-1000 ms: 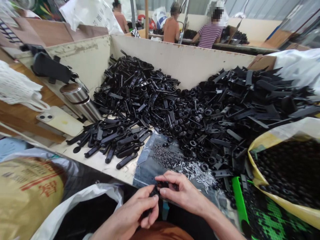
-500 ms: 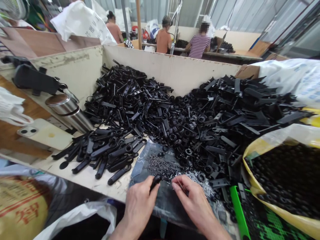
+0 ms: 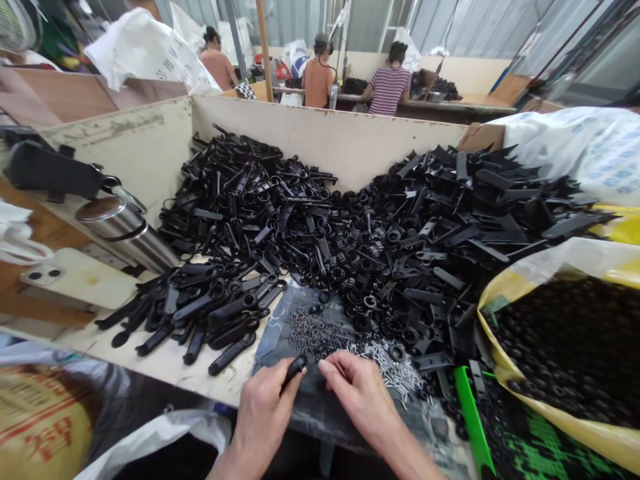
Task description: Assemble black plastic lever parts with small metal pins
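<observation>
My left hand [image 3: 264,408] is closed around a black plastic piece [image 3: 295,371] whose rounded end sticks out past the thumb. Just to its right, my right hand [image 3: 357,392] has thumb and fingers pinched together; whatever lies between them is too small or hidden to name. A small gap separates the right fingertips from the black piece. Both hands are over a dark mat [image 3: 315,410]. Beyond them on the mat lie a heap of small dark screws [image 3: 311,331] and a heap of silver pins [image 3: 396,375].
Black ring-ended handles [image 3: 200,307] lie at left, near a phone [image 3: 83,277] and a steel flask [image 3: 130,230]. Large heaps of black parts [image 3: 280,200] fill the back. At right stand a green crate [image 3: 473,423] and a yellow-edged sack [image 3: 493,333]. Several people work beyond the partition.
My right hand has come closer to the black piece in my left hand. The whole view has shifted slightly, so things appear farther left. My left hand keeps its hold.
</observation>
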`<control>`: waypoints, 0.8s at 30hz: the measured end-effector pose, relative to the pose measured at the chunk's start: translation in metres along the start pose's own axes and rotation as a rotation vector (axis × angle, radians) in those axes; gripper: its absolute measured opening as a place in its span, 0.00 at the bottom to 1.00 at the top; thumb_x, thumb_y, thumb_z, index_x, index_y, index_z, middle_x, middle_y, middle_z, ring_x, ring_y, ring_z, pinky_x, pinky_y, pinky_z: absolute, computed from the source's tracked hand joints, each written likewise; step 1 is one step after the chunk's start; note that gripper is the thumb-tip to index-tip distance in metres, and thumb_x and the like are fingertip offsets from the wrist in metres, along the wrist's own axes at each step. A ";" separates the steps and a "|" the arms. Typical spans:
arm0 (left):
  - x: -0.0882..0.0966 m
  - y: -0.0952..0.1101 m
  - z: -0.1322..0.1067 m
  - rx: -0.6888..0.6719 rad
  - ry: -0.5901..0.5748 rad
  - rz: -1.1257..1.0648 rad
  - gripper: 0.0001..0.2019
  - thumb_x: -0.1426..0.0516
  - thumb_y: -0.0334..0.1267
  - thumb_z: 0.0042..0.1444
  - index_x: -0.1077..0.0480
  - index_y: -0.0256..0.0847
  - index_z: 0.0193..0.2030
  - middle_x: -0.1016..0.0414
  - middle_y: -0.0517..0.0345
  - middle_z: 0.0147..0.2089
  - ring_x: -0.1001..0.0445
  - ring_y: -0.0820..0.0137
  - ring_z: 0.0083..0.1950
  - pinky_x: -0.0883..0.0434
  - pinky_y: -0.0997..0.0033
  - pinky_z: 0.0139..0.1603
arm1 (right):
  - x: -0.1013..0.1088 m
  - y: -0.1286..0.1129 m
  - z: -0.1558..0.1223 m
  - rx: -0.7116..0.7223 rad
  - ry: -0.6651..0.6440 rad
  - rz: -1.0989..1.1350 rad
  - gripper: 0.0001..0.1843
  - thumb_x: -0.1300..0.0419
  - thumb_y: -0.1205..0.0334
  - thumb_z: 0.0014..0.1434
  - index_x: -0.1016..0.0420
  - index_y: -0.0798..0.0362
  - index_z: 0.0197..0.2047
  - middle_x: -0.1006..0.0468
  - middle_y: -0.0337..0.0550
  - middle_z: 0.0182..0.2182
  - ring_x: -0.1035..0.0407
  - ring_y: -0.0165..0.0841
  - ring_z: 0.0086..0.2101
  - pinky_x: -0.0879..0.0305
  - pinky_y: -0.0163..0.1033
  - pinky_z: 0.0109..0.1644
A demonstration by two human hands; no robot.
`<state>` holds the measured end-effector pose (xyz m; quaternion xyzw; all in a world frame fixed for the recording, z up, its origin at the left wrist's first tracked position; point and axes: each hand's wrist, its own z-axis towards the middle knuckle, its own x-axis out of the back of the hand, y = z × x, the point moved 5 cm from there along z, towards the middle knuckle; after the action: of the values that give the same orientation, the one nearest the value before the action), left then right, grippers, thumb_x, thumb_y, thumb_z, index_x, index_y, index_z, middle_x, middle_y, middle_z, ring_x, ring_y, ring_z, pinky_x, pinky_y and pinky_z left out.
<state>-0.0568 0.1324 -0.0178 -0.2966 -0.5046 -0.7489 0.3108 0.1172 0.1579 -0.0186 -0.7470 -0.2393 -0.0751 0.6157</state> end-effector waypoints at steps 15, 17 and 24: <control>0.004 0.002 -0.017 -0.361 0.046 0.053 0.10 0.50 0.31 0.68 0.31 0.40 0.52 0.19 0.59 0.30 0.22 0.69 0.27 0.34 0.68 0.34 | -0.043 0.025 -0.004 -0.311 -0.083 0.447 0.24 0.34 0.40 0.51 0.26 0.55 0.31 0.31 0.32 0.19 0.50 0.21 0.16 0.56 0.28 0.16; 0.001 -0.006 -0.019 -0.359 0.047 0.033 0.09 0.48 0.32 0.68 0.31 0.40 0.53 0.17 0.58 0.34 0.20 0.70 0.29 0.32 0.69 0.35 | -0.046 0.024 -0.002 -0.315 -0.082 0.484 0.25 0.33 0.39 0.51 0.26 0.56 0.32 0.32 0.31 0.19 0.52 0.20 0.15 0.57 0.28 0.16; 0.000 -0.016 -0.013 -0.308 0.142 -0.034 0.07 0.46 0.41 0.69 0.29 0.43 0.46 0.18 0.63 0.30 0.20 0.73 0.27 0.29 0.75 0.32 | -0.057 0.024 0.001 -0.302 -0.040 0.535 0.32 0.36 0.30 0.46 0.28 0.55 0.32 0.36 0.29 0.18 0.53 0.20 0.14 0.56 0.29 0.15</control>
<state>-0.0702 0.1250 -0.0312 -0.2783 -0.3658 -0.8416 0.2838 0.0778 0.1402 -0.0629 -0.8679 -0.0321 0.0697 0.4907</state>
